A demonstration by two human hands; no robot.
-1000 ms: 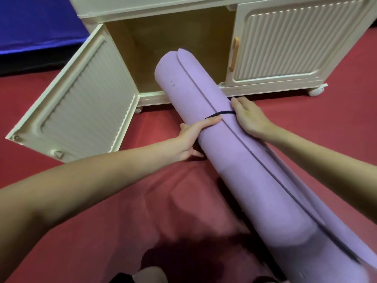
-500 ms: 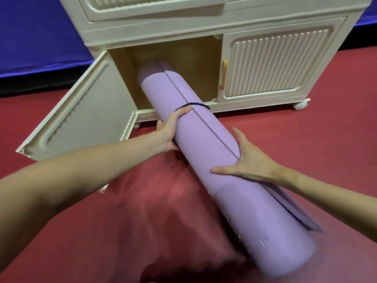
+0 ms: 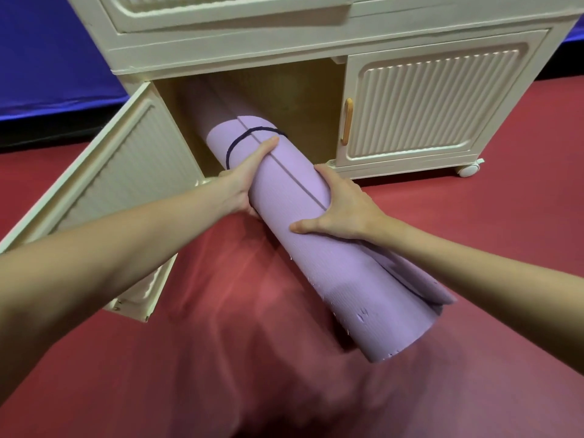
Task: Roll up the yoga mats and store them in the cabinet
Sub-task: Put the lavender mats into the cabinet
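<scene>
A rolled purple yoga mat [image 3: 316, 241] with a dark band [image 3: 240, 142] round it slants from lower right up into the cream cabinet [image 3: 252, 49]. Its far end lies inside the open left compartment [image 3: 303, 99], in shadow. My left hand [image 3: 249, 175] grips the roll from the left just below the band, thumb on top. My right hand [image 3: 341, 210] grips it from the right, fingers wrapped over the side and thumb stretched across the top. The near end of the roll hangs loose, with a flap of mat peeling off at the right.
The cabinet's left door [image 3: 120, 197] stands swung wide open toward me. The right door [image 3: 436, 99] with its orange handle [image 3: 347, 121] is closed. A caster wheel [image 3: 469, 169] shows at the cabinet's right foot. Red floor [image 3: 474, 222] lies all around; a blue wall [image 3: 57, 52] is behind.
The mat has slid farther into the left compartment, so its far end is now inside. Both hands moved forward with it, and the view came closer to the cabinet.
</scene>
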